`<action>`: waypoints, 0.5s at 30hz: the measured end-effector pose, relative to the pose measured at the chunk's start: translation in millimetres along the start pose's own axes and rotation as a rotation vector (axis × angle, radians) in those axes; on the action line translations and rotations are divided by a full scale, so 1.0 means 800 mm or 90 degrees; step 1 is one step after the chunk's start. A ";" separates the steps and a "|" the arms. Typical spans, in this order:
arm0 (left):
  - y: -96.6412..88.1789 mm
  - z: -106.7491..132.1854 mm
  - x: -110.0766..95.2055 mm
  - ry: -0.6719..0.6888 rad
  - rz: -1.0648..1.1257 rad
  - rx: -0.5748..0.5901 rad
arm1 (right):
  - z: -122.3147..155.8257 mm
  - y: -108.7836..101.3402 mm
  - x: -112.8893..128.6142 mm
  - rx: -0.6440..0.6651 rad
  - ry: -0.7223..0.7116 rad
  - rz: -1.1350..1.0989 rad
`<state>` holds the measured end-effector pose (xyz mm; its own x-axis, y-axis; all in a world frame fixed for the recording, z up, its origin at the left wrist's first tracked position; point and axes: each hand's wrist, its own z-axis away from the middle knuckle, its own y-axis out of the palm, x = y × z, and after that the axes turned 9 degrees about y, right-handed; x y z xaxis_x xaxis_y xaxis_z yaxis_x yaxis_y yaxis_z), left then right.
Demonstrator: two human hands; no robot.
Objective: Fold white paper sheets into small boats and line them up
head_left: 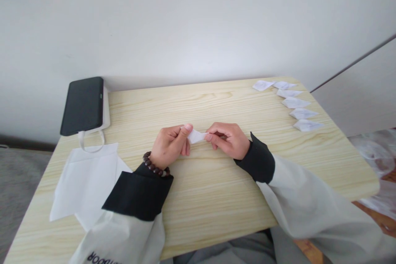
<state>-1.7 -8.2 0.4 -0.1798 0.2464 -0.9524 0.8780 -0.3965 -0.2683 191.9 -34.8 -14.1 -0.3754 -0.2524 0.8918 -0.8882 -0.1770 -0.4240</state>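
Between my two hands, over the middle of the table, is a small folded white paper piece (197, 136). My left hand (173, 142) pinches its left end between thumb and fingers. The narrow right tip is pinched by my right hand (228, 138). Part of the paper lies hidden behind the left fingers. At the far right of the table, several finished-looking folded paper pieces (306, 125) of a pointed diamond shape lie in a slanting row. White paper sheets (85, 179) overlap one another near my left forearm.
A black phone-like device (83, 105) rests on a white box-like thing (107, 109) at the back left, with a white cable (92, 148) looping over the sheets. The wood-grain table (213, 206) meets a white wall (198, 20) behind. Clear plastic bags (375, 152) lie beyond its right edge.
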 end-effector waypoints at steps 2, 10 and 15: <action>-0.002 0.000 0.000 0.021 -0.050 0.003 | 0.000 0.000 -0.001 -0.008 0.007 -0.010; -0.002 -0.004 0.001 -0.007 0.030 0.054 | 0.000 0.001 -0.003 -0.070 -0.065 0.091; -0.006 -0.003 0.004 -0.020 0.039 0.072 | -0.001 0.000 -0.002 -0.049 -0.123 0.126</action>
<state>-5.0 -3.3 -0.6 -0.1437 0.1913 -0.9710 0.8320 -0.5079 -0.2232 192.0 -33.5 -15.3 -0.4932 -0.4523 0.7431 -0.8225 -0.0360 -0.5677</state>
